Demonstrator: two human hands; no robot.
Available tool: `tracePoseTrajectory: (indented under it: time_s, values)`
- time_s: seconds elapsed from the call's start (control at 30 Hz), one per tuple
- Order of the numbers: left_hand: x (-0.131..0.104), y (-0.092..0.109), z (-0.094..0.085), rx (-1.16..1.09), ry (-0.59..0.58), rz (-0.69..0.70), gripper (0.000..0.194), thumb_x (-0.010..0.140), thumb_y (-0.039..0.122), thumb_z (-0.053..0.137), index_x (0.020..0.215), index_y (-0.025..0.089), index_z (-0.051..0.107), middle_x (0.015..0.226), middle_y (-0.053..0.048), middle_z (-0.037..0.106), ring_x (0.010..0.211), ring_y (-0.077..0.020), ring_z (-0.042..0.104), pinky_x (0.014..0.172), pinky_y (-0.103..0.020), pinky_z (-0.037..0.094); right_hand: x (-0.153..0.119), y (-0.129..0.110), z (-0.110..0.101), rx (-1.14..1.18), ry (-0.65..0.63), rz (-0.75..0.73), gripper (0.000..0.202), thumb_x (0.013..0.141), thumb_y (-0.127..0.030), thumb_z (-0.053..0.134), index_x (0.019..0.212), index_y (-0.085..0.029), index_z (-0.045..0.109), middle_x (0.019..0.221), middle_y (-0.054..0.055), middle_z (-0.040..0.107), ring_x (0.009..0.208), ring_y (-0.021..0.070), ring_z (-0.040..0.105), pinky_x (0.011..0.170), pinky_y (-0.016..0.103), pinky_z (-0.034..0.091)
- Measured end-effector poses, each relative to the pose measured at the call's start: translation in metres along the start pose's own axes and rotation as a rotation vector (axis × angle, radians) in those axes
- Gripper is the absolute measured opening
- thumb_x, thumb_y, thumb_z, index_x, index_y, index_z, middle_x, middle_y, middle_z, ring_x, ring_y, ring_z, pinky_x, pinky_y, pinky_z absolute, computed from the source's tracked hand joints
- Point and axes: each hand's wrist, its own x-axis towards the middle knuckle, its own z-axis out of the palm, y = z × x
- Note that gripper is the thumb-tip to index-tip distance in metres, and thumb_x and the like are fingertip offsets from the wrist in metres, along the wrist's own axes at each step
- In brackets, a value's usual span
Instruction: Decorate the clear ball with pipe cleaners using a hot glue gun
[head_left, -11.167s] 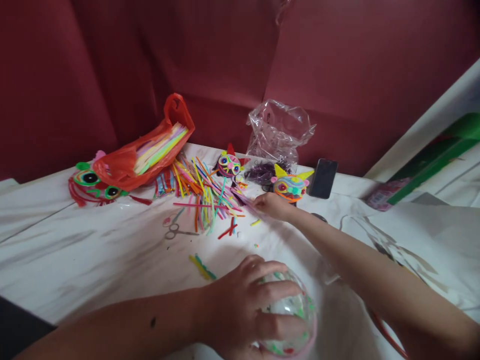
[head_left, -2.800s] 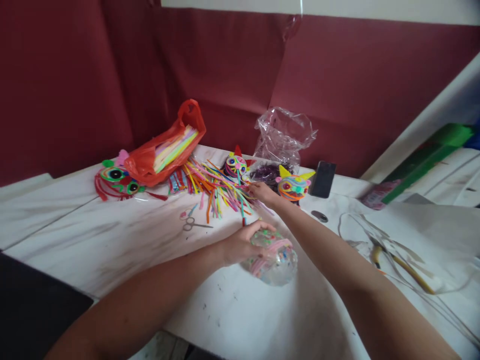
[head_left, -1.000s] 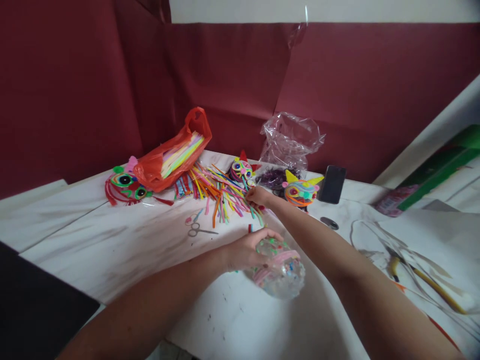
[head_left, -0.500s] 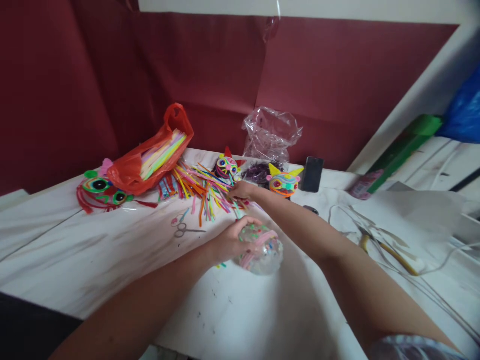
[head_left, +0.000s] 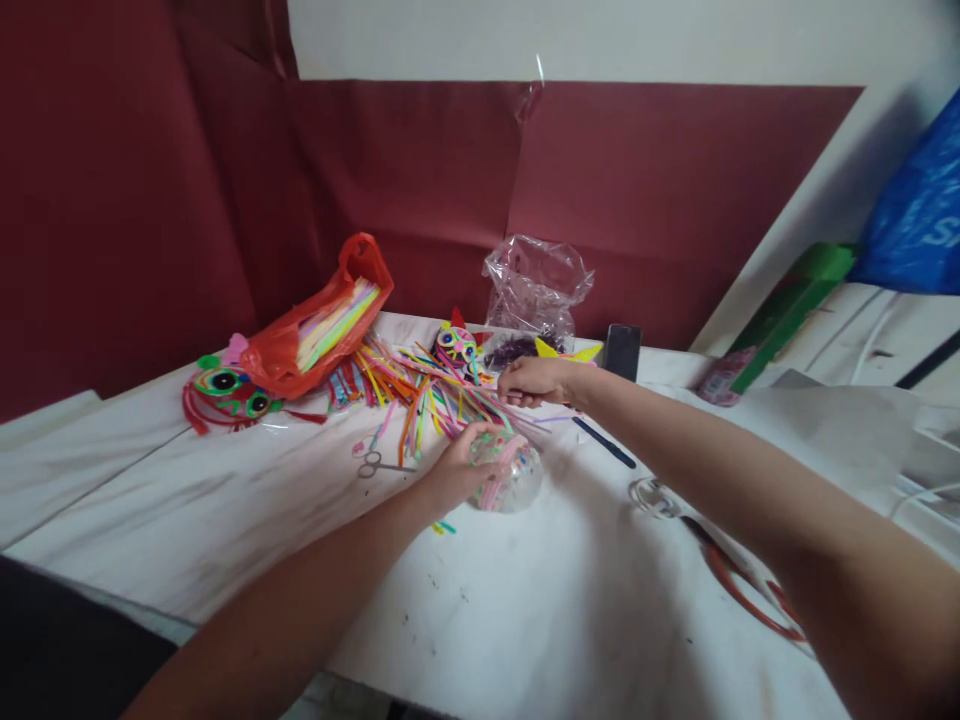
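Observation:
My left hand (head_left: 459,468) is wrapped round the left side of a clear rounded object (head_left: 517,485) with pink strips and coloured bits on it, resting on the white table. Beyond it my right hand (head_left: 534,382) hovers with its fingers pinched, at the right edge of a pile of colourful fuzzy sticks (head_left: 427,400). Thin pale and purple strips show just below that hand; whether it grips them is too small to tell. A small decorated face with red horns (head_left: 456,343) stands behind the pile. Yellow horns (head_left: 570,352) of another show behind my right wrist.
At the left, a red bag (head_left: 289,350) of sticks lies by a big-eyed decorated mask (head_left: 225,385). Scissors (head_left: 375,465) lie left of my left hand. A clear plastic bag (head_left: 536,285) and a phone (head_left: 622,352) are at the back. Orange-handled pliers (head_left: 750,595) lie under my right arm.
My right hand has moved from within the stick pile to its right edge and lifted. The camera view has shifted. My left hand keeps its hold on the clear object.

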Motion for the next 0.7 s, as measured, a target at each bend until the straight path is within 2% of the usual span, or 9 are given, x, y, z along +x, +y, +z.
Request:
tracePoseTrajectory:
  time_s: [0.07,0.17,0.3,0.37,0.47,0.53,0.7]
  values:
    - [0.003,-0.002,-0.002,-0.035,0.059,-0.001,0.051,0.055,0.024,0.077,0.102,0.02,0.056,0.095,-0.001,0.06,0.083,-0.0171,0.057,0.069,-0.024,0.044,-0.014,-0.004,0.0,0.08,-0.017,-0.019,0.026,0.068,-0.013,0.057,0.046,-0.017,0.045,0.036,-0.006,0.04,0.033,0.0027,0.026,0.032,0.015,0.019]
    - [0.006,-0.004,-0.004,-0.087,0.118,0.027,0.05,0.056,0.023,0.077,0.101,0.019,0.055,0.091,-0.001,0.061,0.083,-0.0167,0.057,0.071,-0.025,0.043,-0.04,-0.003,0.015,0.179,-0.037,-0.054,0.032,0.066,-0.017,0.056,0.043,-0.02,0.035,0.034,-0.009,0.028,0.033,0.0021,0.018,0.033,0.015,0.015]
    - [0.007,-0.005,-0.005,-0.121,0.108,0.066,0.045,0.058,0.025,0.076,0.097,0.018,0.055,0.094,-0.002,0.061,0.087,-0.0178,0.057,0.076,-0.028,0.044,-0.091,0.014,0.05,0.28,-0.074,-0.112,0.029,0.066,-0.025,0.06,0.047,-0.02,0.039,0.037,-0.01,0.028,0.035,0.0028,0.017,0.034,0.016,0.014]
    - [0.007,-0.004,-0.004,-0.112,0.112,0.066,0.044,0.058,0.025,0.076,0.096,0.018,0.055,0.091,-0.002,0.06,0.085,-0.0179,0.057,0.075,-0.028,0.044,-0.119,0.028,0.061,0.482,-0.084,-0.199,0.033,0.067,-0.031,0.069,0.051,-0.019,0.043,0.042,-0.009,0.033,0.037,0.0024,0.019,0.035,0.017,0.013]
    - [0.004,-0.004,-0.001,-0.085,0.127,0.058,0.046,0.056,0.022,0.079,0.096,0.018,0.056,0.09,-0.002,0.059,0.082,-0.0178,0.057,0.072,-0.028,0.043,-0.15,0.055,0.063,0.662,0.053,-0.307,0.04,0.067,-0.042,0.077,0.053,-0.018,0.048,0.047,-0.007,0.036,0.039,0.0029,0.022,0.037,0.018,0.017]
    - [0.0,-0.003,0.003,-0.064,0.135,0.067,0.047,0.056,0.02,0.079,0.097,0.019,0.056,0.096,-0.003,0.059,0.086,-0.0183,0.057,0.073,-0.029,0.044,-0.158,0.072,0.059,0.684,0.198,-0.345,0.034,0.066,-0.045,0.08,0.061,-0.019,0.058,0.047,-0.006,0.038,0.04,0.0056,0.026,0.037,0.02,0.019]
    - [-0.012,-0.008,0.015,0.052,0.078,0.153,0.054,0.058,0.017,0.079,0.106,0.021,0.056,0.11,-0.005,0.058,0.101,-0.023,0.055,0.081,-0.032,0.046,-0.145,0.093,0.065,0.591,0.439,-0.355,0.035,0.06,-0.051,0.083,0.064,-0.021,0.066,0.058,0.004,0.059,0.044,0.0113,0.044,0.04,0.026,0.034]
